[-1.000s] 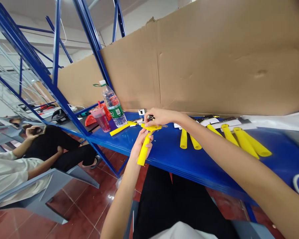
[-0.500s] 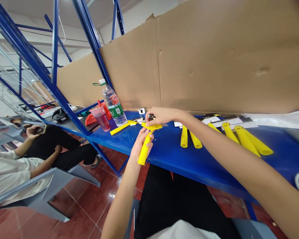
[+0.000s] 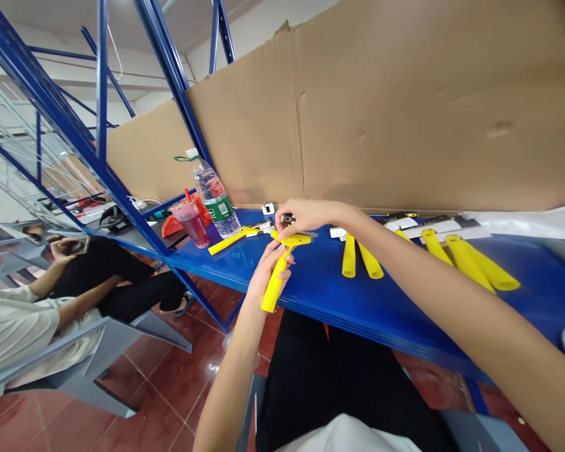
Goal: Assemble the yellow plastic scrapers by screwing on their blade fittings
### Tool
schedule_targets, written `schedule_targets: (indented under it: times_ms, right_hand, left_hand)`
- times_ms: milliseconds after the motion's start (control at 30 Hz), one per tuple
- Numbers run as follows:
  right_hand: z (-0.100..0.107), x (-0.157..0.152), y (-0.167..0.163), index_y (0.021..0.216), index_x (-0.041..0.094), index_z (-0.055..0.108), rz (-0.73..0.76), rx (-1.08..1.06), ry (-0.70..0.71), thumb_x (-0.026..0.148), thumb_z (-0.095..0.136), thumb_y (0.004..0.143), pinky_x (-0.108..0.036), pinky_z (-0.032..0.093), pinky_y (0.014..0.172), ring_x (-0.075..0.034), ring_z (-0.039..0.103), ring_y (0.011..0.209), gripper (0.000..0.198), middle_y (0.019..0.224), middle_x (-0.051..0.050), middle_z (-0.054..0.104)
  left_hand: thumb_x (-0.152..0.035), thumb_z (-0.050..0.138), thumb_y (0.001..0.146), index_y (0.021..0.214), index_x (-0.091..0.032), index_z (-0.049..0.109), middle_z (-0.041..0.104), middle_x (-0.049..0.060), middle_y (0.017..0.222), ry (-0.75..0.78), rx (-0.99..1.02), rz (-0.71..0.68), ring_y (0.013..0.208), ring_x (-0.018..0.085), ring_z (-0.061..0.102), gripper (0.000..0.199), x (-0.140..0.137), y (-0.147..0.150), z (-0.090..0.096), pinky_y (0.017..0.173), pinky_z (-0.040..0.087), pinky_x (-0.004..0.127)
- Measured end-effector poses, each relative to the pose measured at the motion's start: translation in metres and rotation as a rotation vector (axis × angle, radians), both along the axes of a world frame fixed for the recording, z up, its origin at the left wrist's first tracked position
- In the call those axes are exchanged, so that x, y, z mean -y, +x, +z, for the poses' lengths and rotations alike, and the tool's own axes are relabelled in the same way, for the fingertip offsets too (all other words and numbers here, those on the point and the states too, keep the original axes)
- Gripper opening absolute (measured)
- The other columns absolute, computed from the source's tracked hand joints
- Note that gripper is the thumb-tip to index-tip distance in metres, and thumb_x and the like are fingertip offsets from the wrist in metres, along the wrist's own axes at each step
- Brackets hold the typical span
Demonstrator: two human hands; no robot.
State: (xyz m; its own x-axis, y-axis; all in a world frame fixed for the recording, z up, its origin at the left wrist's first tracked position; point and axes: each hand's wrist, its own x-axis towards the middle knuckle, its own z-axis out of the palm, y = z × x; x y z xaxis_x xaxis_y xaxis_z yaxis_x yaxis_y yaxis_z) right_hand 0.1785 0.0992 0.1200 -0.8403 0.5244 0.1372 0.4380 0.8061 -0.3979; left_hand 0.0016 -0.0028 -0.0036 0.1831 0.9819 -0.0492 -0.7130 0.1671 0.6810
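My left hand (image 3: pixel 266 269) is closed around the handle of a yellow scraper (image 3: pixel 274 285), which is tilted with its wide head up. Over that head, my right hand (image 3: pixel 301 215) pinches a small dark tool with a round end (image 3: pixel 287 219); its lower part is hidden by my fingers. The tool is at the left part of the scraper's head. Another yellow scraper (image 3: pixel 228 242) lies on the blue table to the left. Beyond my right forearm are several more yellow scrapers (image 3: pixel 349 256), handles toward me.
A water bottle (image 3: pixel 218 201) and a pink cup with a straw (image 3: pixel 191 225) stand at the left of the blue table (image 3: pixel 320 295). Cardboard (image 3: pixel 386 113) walls off the back. A seated person (image 3: pixel 82 301) holds a phone at far left. Blue rack posts (image 3: pixel 169 69) rise beside the bottle.
The scraper's head has shifted slightly right and turned a little in my left hand. My right hand stays over it with the dark tool.
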Motion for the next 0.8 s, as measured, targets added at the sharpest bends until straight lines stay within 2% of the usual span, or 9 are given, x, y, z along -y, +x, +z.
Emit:
schedule_targets:
  times_ms: [267, 600, 800]
  right_hand:
    - [0.002, -0.003, 0.005, 0.101, 0.017, 0.081, 0.057, 0.041, -0.104, 0.034, 0.077, 0.089, -0.035, 0.048, 0.078, -0.023, 0.069, 0.091, 0.021, 0.109, -0.010, 0.083]
    - [0.008, 0.000, 0.009, 0.098, 0.018, 0.081, 0.038, 0.097, -0.114, 0.034, 0.081, 0.085, -0.035, 0.045, 0.075, -0.023, 0.068, 0.087, 0.021, 0.106, -0.009, 0.084]
    - [0.007, -0.005, 0.012, 0.101, 0.019, 0.085, 0.047, 0.146, -0.106, 0.045, 0.087, 0.085, -0.033, 0.039, 0.067, -0.019, 0.061, 0.079, 0.030, 0.097, -0.006, 0.080]
  left_hand:
    - [-0.008, 0.071, 0.104, 0.139, -0.024, 0.062, 0.070, 0.009, 0.125, -0.077, 0.017, -0.054, 0.072, 0.005, 0.071, 0.040, 0.007, 0.004, 0.009, 0.042, 0.040, 0.007]
    - [-0.010, 0.072, 0.104, 0.139, -0.027, 0.064, 0.069, 0.011, 0.137, -0.136, 0.057, -0.096, 0.075, 0.005, 0.071, 0.040, 0.012, 0.014, 0.007, 0.044, 0.042, 0.006]
    - [-0.008, 0.068, 0.106, 0.133, -0.024, 0.064, 0.068, 0.010, 0.132, -0.127, 0.074, -0.096, 0.075, 0.005, 0.072, 0.032, 0.011, 0.017, 0.006, 0.044, 0.042, 0.006]
